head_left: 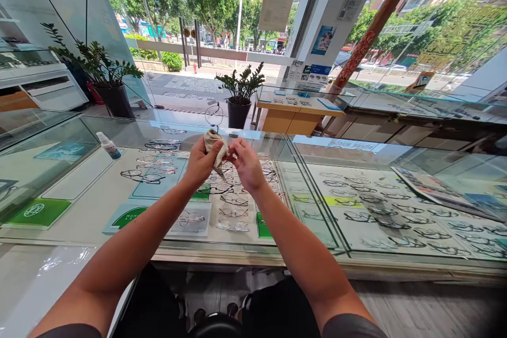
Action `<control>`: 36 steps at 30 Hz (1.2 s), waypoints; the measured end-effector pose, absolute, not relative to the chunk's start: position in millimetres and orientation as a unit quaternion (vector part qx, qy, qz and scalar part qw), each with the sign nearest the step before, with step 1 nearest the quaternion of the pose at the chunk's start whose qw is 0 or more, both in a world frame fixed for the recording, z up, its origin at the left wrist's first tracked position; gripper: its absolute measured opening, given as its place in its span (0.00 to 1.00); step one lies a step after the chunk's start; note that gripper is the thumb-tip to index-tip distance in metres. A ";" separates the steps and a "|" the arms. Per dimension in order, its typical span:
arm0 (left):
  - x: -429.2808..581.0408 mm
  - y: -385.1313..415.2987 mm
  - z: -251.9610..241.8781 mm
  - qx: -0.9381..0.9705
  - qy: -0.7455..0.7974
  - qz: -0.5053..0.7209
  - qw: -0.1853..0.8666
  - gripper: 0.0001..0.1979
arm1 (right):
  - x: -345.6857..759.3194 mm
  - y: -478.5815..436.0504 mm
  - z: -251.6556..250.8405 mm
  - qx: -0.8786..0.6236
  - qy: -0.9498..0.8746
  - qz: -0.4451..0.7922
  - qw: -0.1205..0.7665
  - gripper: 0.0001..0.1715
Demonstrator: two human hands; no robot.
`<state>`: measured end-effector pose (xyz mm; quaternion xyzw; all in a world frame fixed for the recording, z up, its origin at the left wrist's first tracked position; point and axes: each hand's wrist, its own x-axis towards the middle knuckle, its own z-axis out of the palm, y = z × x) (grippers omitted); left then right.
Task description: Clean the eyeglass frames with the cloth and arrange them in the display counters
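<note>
One left hand [202, 162] and one right hand [247, 165] meet at one cloth [212, 148] at the fingers; one pair of glasses [214, 115] shows just above them, one spray bottle [109, 146] left, two potted plants [114, 101] [238, 113] beyond.

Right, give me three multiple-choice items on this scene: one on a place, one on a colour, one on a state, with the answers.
1. Where is the spray bottle relative to the left hand and right hand?
A) To their left
B) To their right
C) Between them

2. What colour is the pot of the leafy plant straight ahead?
A) Terracotta
B) White
C) Black

3. What state is the beige cloth in?
A) Spread flat
B) Bunched up
C) Folded square

Answers:
1. A, the bottle shows well left of both hands.
2. C, the pot is plainly black.
3. B, the cloth is gathered in creases between the hands.
</note>
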<state>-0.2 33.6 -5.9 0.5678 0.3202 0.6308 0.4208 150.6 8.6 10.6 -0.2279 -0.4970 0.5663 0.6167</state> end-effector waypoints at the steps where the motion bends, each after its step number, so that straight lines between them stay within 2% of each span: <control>1: -0.2 31.6 -4.2 0.570 0.323 0.627 0.421 0.30 | 151.6 10.1 10.0 -0.244 -0.496 0.548 0.628 0.23; 4: 1.6 24.0 0.8 0.576 0.323 0.609 0.439 0.29 | 155.2 13.5 9.2 -0.280 -0.507 0.500 0.644 0.18; 7: 4.9 18.2 2.9 0.584 0.315 0.589 0.461 0.29 | 156.0 14.3 8.6 -0.279 -0.516 0.494 0.642 0.19; 13: 8.9 18.1 -0.2 0.585 0.323 0.598 0.442 0.32 | 150.9 11.6 6.6 -0.255 -0.526 0.502 0.637 0.15; 24: 10.5 23.6 -3.4 0.600 0.304 0.584 0.454 0.39 | 154.9 16.8 4.4 -0.275 -0.506 0.502 0.645 0.17; 36: -7.5 46.4 -2.5 0.573 0.326 0.627 0.415 0.36 | 177.1 28.9 8.1 -0.303 -0.520 0.427 0.675 0.14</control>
